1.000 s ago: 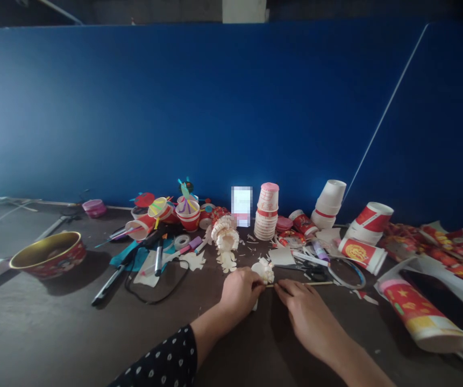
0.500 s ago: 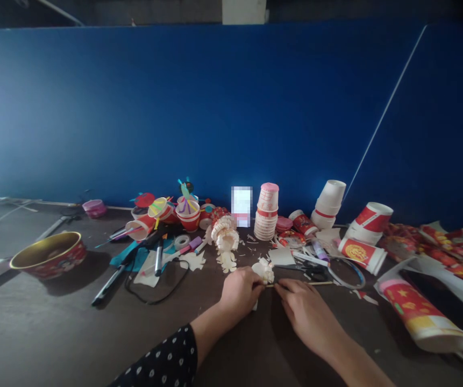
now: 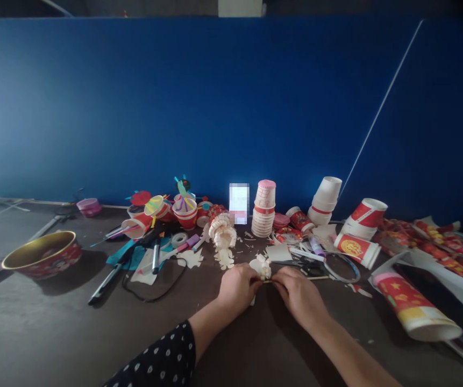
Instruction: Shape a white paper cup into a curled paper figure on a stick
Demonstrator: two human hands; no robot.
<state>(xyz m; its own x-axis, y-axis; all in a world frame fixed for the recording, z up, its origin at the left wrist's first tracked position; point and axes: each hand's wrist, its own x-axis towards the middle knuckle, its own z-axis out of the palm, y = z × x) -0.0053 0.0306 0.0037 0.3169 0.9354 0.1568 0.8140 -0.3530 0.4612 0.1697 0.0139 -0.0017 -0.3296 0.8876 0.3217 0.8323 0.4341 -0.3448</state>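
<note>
"Dark tabletop (image 3: pixel 45 328), blue partition (image 3: pixel 215 102) behind it, yes?"

"Yes. The left hand (image 3: pixel 237 289) and right hand (image 3: pixel 299 293) nearly touch at lower centre, curled closed on a thin wooden stick (image 3: pixel 315 278)."

"And the curled, fringed cream paper (image 3: pixel 260 267)?"

"Between them, at the stick's left end. The red paper cup's (image 3: pixel 354 249) print is unreadable."

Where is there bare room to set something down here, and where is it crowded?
Dark tabletop shows between the gold-rimmed bowl and black marker, and below the hands. Crowded behind the left hand and right hand: paper cups, scraps.
</note>
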